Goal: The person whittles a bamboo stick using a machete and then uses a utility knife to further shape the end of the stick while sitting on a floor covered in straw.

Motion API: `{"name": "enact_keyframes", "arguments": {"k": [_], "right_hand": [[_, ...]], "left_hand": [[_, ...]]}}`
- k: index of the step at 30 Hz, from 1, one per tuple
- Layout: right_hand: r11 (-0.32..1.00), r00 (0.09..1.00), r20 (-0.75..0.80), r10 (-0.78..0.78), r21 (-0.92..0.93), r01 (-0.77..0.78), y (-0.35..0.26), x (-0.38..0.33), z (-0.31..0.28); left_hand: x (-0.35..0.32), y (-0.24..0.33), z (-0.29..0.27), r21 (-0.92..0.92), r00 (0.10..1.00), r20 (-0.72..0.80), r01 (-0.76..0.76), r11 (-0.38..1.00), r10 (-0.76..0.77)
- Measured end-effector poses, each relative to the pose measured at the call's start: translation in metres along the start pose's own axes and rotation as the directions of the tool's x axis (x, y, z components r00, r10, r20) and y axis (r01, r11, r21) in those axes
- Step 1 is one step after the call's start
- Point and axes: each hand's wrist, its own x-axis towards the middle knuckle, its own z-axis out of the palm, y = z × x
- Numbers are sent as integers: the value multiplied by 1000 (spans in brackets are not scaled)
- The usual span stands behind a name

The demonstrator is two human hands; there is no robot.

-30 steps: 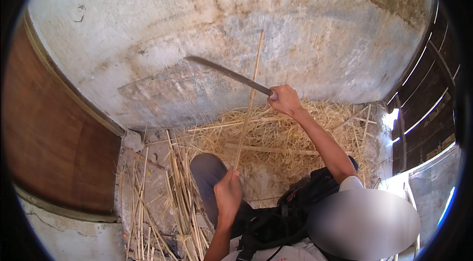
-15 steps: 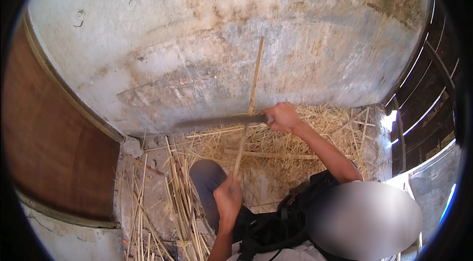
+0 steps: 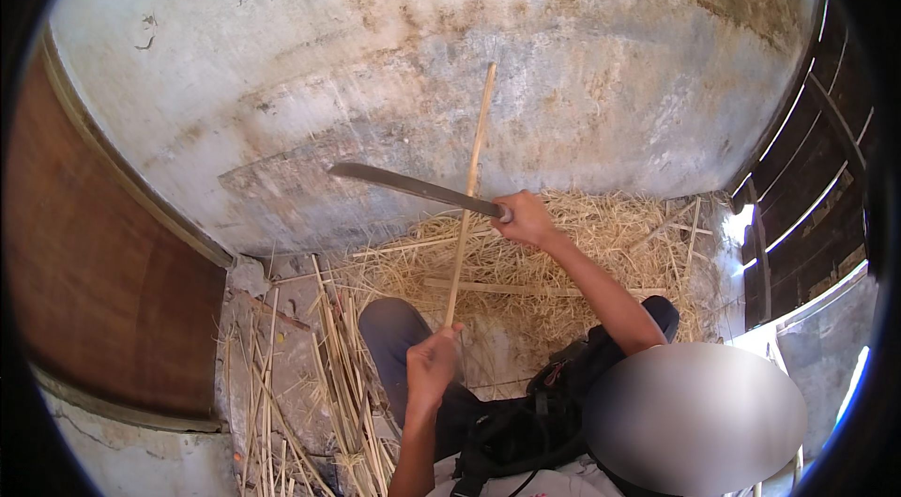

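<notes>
My left hand is closed round the lower end of a long, pale bamboo strip, which stands tilted upward in front of the wall. In my right hand is the handle of a machete. Its long, dark blade points left with the curved tip raised, and it crosses the strip around mid-length. Whether the blade touches the strip cannot be told. Below the strip a heap of straw-coloured shavings covers the floor, and another strip lies across it.
A stained, pale wall rises right in front. Several split strips lie on the floor by my left knee. A brown wooden panel is at the left, and dark slats with gaps are at the right.
The machete's tip has swung upward, from near level to raised. The blade, blurred before, now shows sharply. The strip's top has shifted slightly left; both hands keep their hold.
</notes>
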Motion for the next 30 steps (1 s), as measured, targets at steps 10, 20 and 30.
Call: {"name": "enact_keyframes", "arguments": {"k": [10,20,30], "right_hand": [[992,995,16,95,-81,-94,6,0,-1],[988,990,-49,129,-83,-133,-1,4,1],[975,970,-105,219,-17,-222,3,13,-9]], "left_hand": [[-5,5,2,-75,996,58,76,994,-72],[-1,2,-1,-83,995,72,77,994,-71],[1,1,-2,-163,974,185,165,973,-135]]}}
